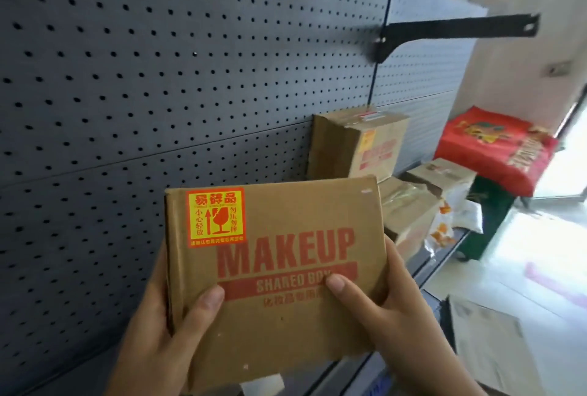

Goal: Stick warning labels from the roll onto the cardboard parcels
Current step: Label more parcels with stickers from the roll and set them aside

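Parcel: flat brown cardboard parcel printed "MAKEUP" (279, 281), held up before a grey pegboard wall (158, 78).
Label: red-and-yellow warning label (216, 217), stuck top-left.
Left hand (171, 322): gripping parcel's left edge.
Right hand (381, 310): gripping its right edge.

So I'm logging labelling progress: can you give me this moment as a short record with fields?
held: MAKEUP box
left hand: grips box's left edge, thumb on top
right hand: grips right edge, thumb on print
label: red and yellow, stuck at box's top left corner
behind: more parcels on shelf, against pegboard
roll: not in view
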The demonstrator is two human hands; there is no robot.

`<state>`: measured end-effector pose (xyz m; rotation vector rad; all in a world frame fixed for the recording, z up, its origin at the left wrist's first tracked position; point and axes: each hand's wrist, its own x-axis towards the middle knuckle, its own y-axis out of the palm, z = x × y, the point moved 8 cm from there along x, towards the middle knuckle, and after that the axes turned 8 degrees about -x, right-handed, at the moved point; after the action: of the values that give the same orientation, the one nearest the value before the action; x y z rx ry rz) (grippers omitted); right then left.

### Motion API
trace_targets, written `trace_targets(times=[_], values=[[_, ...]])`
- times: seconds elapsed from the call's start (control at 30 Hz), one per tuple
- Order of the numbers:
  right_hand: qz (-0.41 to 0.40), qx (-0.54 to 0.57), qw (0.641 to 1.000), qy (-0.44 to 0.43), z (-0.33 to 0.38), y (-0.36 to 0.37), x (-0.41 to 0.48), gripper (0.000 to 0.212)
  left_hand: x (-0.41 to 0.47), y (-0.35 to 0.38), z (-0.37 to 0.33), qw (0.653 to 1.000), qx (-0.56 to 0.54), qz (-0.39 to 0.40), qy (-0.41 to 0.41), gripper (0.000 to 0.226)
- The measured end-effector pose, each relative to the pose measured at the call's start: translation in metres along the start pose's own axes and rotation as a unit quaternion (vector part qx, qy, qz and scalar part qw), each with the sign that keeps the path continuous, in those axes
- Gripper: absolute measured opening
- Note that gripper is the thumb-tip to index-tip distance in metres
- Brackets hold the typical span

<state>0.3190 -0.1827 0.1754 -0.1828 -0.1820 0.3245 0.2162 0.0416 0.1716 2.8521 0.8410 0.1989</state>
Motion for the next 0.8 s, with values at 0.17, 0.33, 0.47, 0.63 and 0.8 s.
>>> trace_targets(times=[0.17, 0.33, 0.47, 0.63, 0.8], values=[[-0.105, -0.026, 0.994, 0.015, -0.007, -0.057, -0.025, 0.068, 0.011, 0.059, 0.016, 0.994, -0.003, 0.110, -0.016, 0.047], [-0.191, -0.068, 0.979, 0.027, -0.016, -0.116, -0.044, 0.069, 0.017, 0.127, 0.031, 0.976, 0.003, 0.216, -0.002, 0.071], [-0.220, -0.082, 0.972, 0.024, -0.026, -0.161, -0.042, 0.062, 0.021, 0.180, 0.036, 0.959, -0.023, 0.281, 0.016, 0.076], [-0.217, -0.079, 0.973, 0.009, -0.039, -0.214, -0.019, 0.053, 0.026, 0.239, 0.043, 0.949, -0.012, 0.312, 0.047, 0.084], [-0.180, -0.053, 0.982, -0.011, -0.053, -0.272, 0.022, 0.052, 0.037, 0.293, 0.048, 0.961, -0.010, 0.266, 0.072, 0.072]])
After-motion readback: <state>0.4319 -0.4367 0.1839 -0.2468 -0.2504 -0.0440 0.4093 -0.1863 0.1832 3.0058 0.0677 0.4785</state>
